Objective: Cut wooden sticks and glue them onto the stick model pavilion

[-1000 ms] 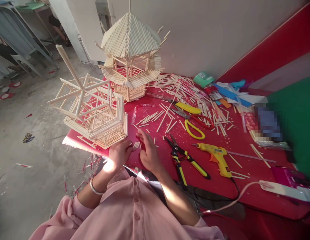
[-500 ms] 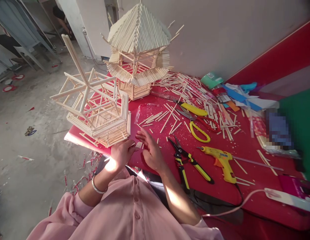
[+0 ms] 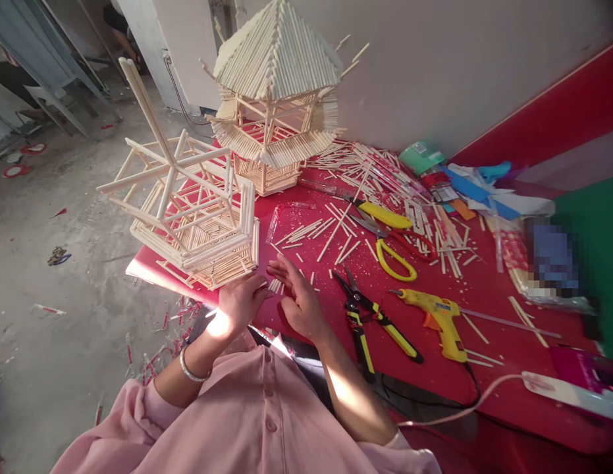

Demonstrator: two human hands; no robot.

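My left hand (image 3: pixel 239 304) rests at the front edge of the red table (image 3: pixel 494 342), fingers curled toward a small bunch of short wooden sticks (image 3: pixel 274 286), just below the open stick frame model (image 3: pixel 187 217). My right hand (image 3: pixel 299 299) lies beside it with fingers stretched out over the same sticks, holding nothing I can see. Whether the left fingertips pinch a stick is hidden. A finished stick pavilion (image 3: pixel 276 99) stands behind.
Black-and-yellow cutters (image 3: pixel 363 316) and a yellow glue gun (image 3: pixel 437 316) with its cord lie right of my hands. Yellow-handled scissors (image 3: pixel 392 253), a yellow knife (image 3: pixel 385 215) and several loose sticks (image 3: pixel 375 178) cover the middle. Coloured paper and packets lie at the back right.
The view shifted slightly, so everything sits a bit more to the right. My right fingers have spread flatter over the short sticks; the left hand has barely moved.
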